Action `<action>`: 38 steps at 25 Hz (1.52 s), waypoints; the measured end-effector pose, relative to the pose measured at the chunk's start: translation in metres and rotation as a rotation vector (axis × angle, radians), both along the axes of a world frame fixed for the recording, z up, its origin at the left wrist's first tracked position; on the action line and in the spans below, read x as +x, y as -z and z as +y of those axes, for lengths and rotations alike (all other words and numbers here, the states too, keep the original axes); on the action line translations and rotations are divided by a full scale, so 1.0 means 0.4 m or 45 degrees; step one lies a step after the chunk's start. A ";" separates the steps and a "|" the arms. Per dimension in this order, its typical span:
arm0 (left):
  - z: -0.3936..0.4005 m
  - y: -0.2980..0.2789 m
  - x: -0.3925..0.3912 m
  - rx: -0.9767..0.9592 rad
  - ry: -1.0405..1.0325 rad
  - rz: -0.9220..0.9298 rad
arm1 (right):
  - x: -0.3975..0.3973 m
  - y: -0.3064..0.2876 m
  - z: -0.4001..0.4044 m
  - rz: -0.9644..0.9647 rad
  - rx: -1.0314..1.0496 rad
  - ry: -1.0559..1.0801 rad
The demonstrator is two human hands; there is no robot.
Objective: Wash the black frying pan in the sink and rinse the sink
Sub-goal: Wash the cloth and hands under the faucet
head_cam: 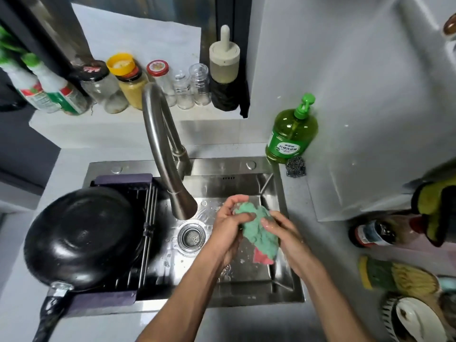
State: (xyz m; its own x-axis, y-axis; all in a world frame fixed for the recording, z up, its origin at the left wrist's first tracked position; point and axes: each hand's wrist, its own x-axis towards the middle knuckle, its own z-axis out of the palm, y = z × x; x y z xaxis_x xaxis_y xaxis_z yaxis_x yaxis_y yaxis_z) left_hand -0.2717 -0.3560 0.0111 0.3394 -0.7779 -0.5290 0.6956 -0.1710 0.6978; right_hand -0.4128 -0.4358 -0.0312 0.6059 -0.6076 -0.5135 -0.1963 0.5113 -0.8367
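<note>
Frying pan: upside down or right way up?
Upside down: the black frying pan shows its domed underside, resting on the rack over the sink's left side.

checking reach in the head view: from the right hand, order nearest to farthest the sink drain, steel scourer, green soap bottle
1. sink drain, left of the right hand, in the basin
2. steel scourer, behind the sink's right corner
3. green soap bottle, just beyond the scourer

Black frying pan (84,236) upside down on rack over steel sink (246,186).
</note>
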 end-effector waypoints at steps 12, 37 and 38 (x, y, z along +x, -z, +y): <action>-0.050 0.010 0.012 -0.026 0.313 -0.050 | -0.075 -0.022 -0.059 -0.152 0.025 0.155; -0.204 0.087 0.028 0.227 1.118 -1.560 | -0.234 0.053 -0.081 0.516 0.132 0.450; -0.246 0.087 0.021 0.169 1.087 -1.550 | -0.234 0.053 -0.099 0.468 0.201 0.553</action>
